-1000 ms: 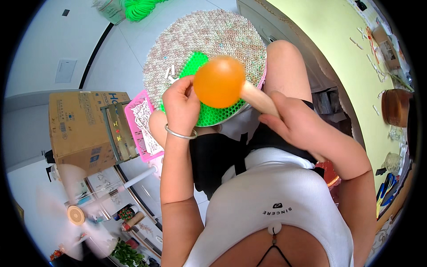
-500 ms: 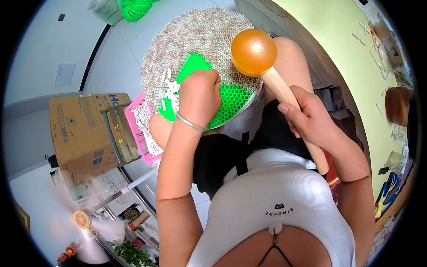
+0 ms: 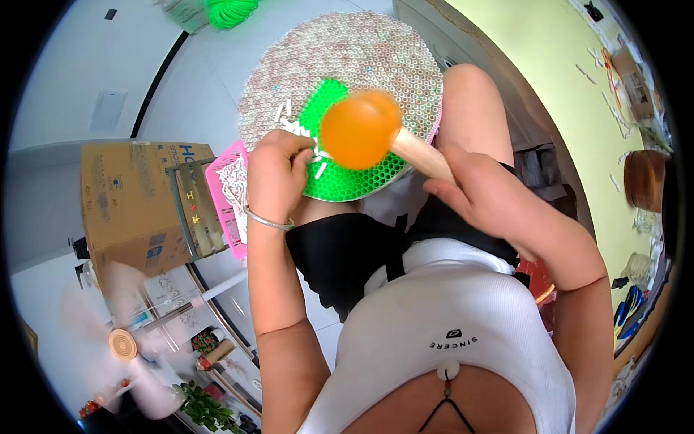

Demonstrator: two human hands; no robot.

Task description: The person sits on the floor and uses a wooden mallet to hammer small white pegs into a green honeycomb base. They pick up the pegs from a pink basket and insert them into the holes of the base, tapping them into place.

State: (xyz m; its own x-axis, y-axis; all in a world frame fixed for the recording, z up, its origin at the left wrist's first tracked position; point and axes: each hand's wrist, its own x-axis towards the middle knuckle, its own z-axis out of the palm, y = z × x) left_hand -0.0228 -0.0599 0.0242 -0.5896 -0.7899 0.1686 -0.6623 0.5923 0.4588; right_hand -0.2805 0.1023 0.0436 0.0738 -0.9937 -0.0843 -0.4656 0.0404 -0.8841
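Note:
Across my lap lies a round board, densely covered with small upright tube pieces. A bare green honeycomb area shows on its near side. My right hand is wrapped round the wooden handle of a mallet. Its blurred orange round head hovers over the green area and hides part of it. At the board's near left, my left hand has its fingers drawn together beside loose short white sticks. Whether a stick is between those fingertips is hidden.
A pink basket of white sticks stands left of the board, beside a cardboard box. Lower left, a fan is spinning. A green cord bundle lies at the far left. Scattered items lie along a yellow-green surface at right.
My left hand has moved from over the green area leftward and down to the loose sticks. The mallet has swung left and lower, from the board's right edge to over the green area.

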